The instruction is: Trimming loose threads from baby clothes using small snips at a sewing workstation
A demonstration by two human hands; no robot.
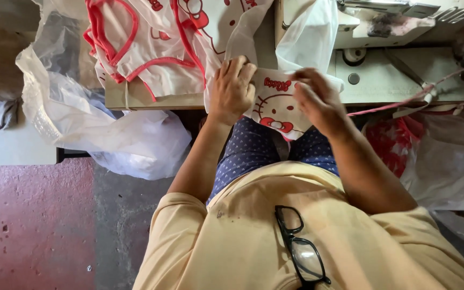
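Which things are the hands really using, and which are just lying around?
In use:
left hand
right hand
white cloth piece with red cartoon print

Lying about:
black-framed glasses
stack of white red-trimmed cloth pieces
clear plastic bags

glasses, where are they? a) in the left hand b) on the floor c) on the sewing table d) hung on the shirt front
d: the black-framed glasses hang at the neck of the yellow shirt, while the left hand and right hand both hold the white printed fabric.
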